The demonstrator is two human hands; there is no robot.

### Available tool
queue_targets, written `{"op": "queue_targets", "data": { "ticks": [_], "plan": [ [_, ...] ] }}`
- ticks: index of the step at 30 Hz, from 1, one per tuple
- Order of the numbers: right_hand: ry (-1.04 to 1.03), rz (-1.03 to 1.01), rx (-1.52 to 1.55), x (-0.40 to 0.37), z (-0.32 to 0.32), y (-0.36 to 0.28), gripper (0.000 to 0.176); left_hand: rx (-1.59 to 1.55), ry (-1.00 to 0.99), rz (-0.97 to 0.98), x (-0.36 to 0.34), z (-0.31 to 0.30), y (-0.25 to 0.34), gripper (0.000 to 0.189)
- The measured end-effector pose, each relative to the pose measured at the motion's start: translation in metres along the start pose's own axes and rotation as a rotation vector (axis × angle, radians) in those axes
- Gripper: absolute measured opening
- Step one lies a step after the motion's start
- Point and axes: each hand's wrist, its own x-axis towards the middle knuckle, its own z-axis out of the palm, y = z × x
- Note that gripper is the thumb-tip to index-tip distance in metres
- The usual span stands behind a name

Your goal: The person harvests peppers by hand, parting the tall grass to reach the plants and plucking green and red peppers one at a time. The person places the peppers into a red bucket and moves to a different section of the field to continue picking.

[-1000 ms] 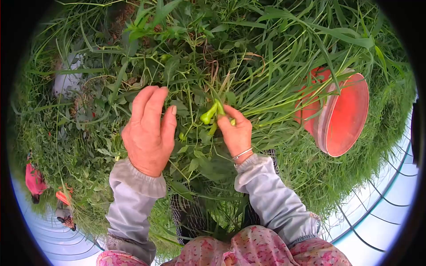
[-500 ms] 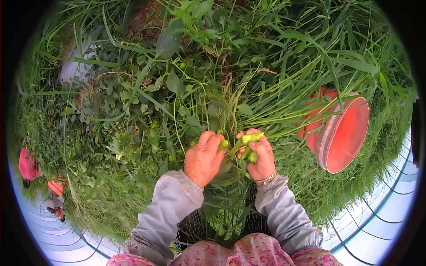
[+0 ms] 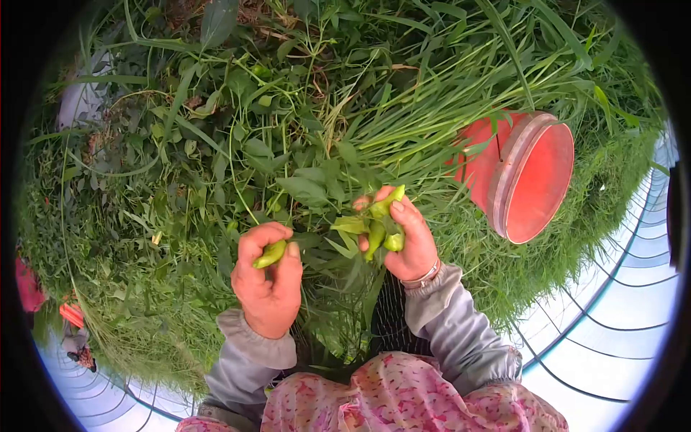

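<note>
- the left hand (image 3: 268, 288) has thumb and forefinger curled round one pepper (image 3: 271, 254), their tips close together; a light pinch probably suits, since squeezing harder could bruise it.
- a thin stem (image 3: 245, 205) runs down to that hand; i cannot tell whether the pepper is joined to it. if it is, a short twist would likely spare the plants (image 3: 302, 189) better than a straight tug.
- the right hand (image 3: 412, 245) is part curled, several peppers (image 3: 376, 236) filling the gap between thumb and fingers. they jut out at different angles, so steady thumb pressure across them looks the best guard against a slip.
- the hands are apart, just above the foliage; anything dropped there could be hard to spot.
- the bucket (image 3: 481, 162) is in the grass (image 3: 432, 119) beyond the right hand, not touching it. whether it stands upright, i cannot tell.
</note>
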Motion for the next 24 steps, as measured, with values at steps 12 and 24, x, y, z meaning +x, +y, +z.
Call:
{"op": "queue_targets", "data": {
  "ticks": [12, 24],
  "plan": [
    [0.071, -0.151, -0.127, -0.012, 0.021, -0.008, 0.024, 0.329, -0.547, 0.068, 0.035, 0.033, -0.003, 0.032],
    [-0.049, -0.203, 0.301, -0.02, -0.017, -0.057, 0.026, 0.681, -0.51, 0.486, 0.034, 0.031, 0.056, 0.057]
  ]
}}
